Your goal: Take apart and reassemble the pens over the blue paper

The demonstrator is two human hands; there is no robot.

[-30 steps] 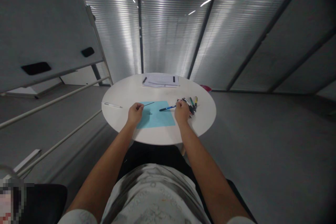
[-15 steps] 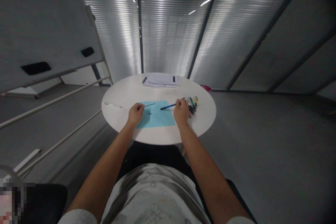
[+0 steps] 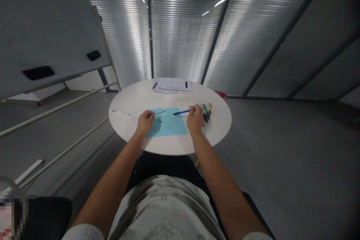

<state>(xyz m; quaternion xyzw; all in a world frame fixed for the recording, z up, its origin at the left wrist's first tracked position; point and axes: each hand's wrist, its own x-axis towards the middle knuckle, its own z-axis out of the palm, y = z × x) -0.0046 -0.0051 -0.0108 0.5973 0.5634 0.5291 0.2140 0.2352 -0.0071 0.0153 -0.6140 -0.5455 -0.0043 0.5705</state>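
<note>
My left hand (image 3: pixel 145 121) is closed on a thin dark stick (image 3: pixel 160 112), which points right over the upper left part of a light blue sheet (image 3: pixel 168 129). Between the fingers of my right hand (image 3: pixel 194 119) is a blue pen (image 3: pixel 181 112) with a dark end pointing left, above the sheet's upper right part. A small dark mark or object, too small to make out, shows on the sheet between the hands. Several pens and markers (image 3: pixel 207 112) lie just right of my right hand, which partly hides them.
The round white table (image 3: pixel 168 146) bears a stack of papers (image 3: pixel 171 86) at its far edge and a white pen (image 3: pixel 120 112) at its left. A whiteboard frame (image 3: pixel 56 122) stands to the left. Part of a person shows at the lower left.
The blue pen in my right hand has moved slightly up and right, and lies a little flatter. My left hand and its stick look unchanged.
</note>
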